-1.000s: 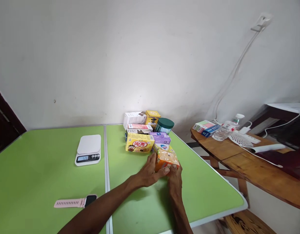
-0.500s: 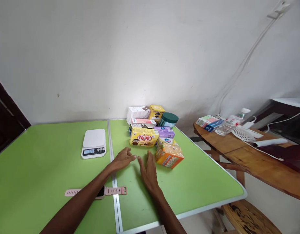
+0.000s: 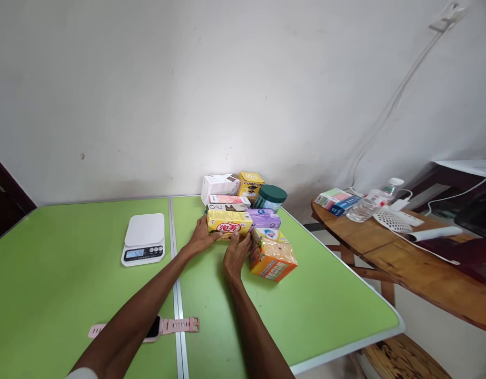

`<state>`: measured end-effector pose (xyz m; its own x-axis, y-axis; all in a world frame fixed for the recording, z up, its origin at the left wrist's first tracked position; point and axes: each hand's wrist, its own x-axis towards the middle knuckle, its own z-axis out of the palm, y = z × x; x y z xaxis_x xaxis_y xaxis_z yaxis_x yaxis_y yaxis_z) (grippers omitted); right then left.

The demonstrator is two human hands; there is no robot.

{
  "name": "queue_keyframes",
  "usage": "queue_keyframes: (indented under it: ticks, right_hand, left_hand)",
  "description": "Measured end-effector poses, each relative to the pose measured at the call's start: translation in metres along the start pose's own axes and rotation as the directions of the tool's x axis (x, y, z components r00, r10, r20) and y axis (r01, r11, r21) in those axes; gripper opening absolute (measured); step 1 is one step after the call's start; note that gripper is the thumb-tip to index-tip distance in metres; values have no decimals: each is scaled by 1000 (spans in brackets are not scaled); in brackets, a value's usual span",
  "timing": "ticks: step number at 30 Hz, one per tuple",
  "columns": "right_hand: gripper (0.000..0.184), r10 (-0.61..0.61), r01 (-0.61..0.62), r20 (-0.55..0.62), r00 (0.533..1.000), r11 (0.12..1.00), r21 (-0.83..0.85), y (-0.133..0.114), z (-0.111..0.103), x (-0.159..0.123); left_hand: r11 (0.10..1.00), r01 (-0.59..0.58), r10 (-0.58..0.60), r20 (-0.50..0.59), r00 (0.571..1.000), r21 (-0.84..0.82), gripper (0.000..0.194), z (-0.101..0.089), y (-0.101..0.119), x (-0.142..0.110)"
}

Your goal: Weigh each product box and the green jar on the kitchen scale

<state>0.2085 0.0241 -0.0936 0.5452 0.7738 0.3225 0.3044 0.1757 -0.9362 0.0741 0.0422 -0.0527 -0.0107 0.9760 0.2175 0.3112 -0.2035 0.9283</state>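
Note:
A yellow snack box [image 3: 229, 219] with red lettering stands at the front of a cluster of packages. My left hand [image 3: 200, 238] is closed on its left end, thumb along the lower front. My right hand [image 3: 236, 255] grips its right lower corner, with the fingertips partly hidden between it and an orange plastic-wrapped pack [image 3: 275, 259]. Behind the snack box are a black-and-white box [image 3: 222, 207], a pink-and-white box [image 3: 229, 199] and a purple pack [image 3: 265, 218].
A white kitchen scale [image 3: 145, 238] with a lit display stands left of the table seam. A pink-strapped smartwatch [image 3: 175, 325] lies partly under my left forearm. Behind are a white box [image 3: 220, 186], a yellow box [image 3: 250, 184] and a green-lidded tub [image 3: 270, 197]. A wooden side table [image 3: 369, 245] stands right.
Both hands have moved forward from the bare tabletop to the yellow snack box and closed on its two ends. The camera view has shifted slightly.

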Motion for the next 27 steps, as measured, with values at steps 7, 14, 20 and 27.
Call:
queue_keyframes:
  ticks: [7,14,20,27]
  right_hand:
    - [76,-5,6,73,997,1000,-8,-10,-10,-6]
    - [67,-214,200,173,961,975,96,-66,6,-41]
    - [60,-363,290,378,852,928,235,-96,65,-81]
    - [58,-404,326,506,762,915,239,-87,100,-111]
  left_hand:
    - [994,54,-51,-30,998,98,72,-13,7,-14]
    - [989,-111,128,-195,972,96,82,-85,39,-42]
    - [993,-25,66,-362,930,115,69,-183,33,-70]
    - [998,50,-33,-411,911,29,66,-226,-6,-93]
